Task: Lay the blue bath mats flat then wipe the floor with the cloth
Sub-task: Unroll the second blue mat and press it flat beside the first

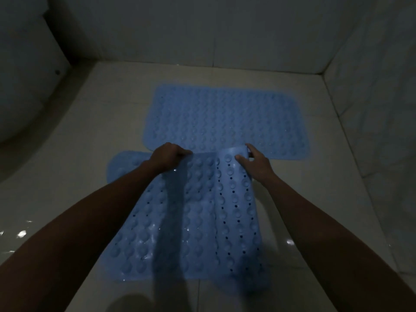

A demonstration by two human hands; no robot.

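Both forearms reach out; left hand (167,155) and right hand (253,162) pinch the near mat's (191,233) raised far edge, apparently to spread it beside the flat far mat (225,118) on the floor (90,122).

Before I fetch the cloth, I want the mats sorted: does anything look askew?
Yes. The near mat is not flat: the left hand and right hand hold its far edge lifted and rippled, overlapping the far mat, which lies flat.
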